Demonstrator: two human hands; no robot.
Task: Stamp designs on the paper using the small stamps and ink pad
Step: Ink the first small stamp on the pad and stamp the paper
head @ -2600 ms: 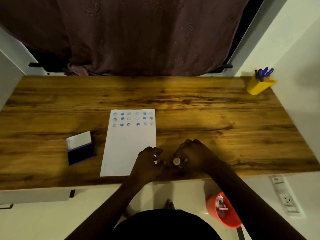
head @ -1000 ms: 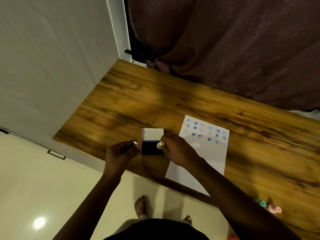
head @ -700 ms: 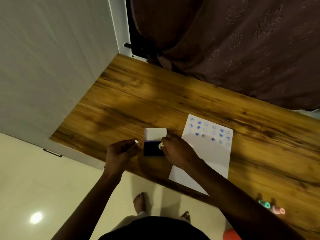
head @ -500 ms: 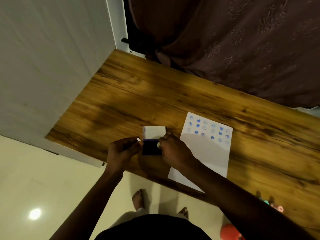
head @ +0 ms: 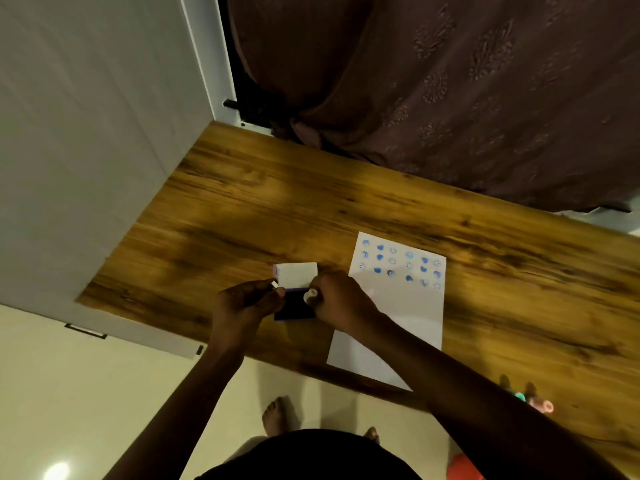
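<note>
A white sheet of paper lies on the wooden desk with three rows of blue stamped designs near its far end. Left of it sits the dark blue ink pad, its white lid flipped open behind it. My right hand holds a small pale stamp down on the pad's right side. My left hand rests against the pad's left edge, pinching a small white piece, apparently a stamp cap.
Two more small stamps, one teal and one pink, lie near the desk's front edge at the right. A white wall panel bounds the desk's left end; a dark curtain hangs behind. An orange bin stands on the floor.
Since 2.6 s ago both hands moved from the desk's front edge by the paper to the ink pad. Over the last second the right hand has kept the stamp on the pad; only the view shifted.
</note>
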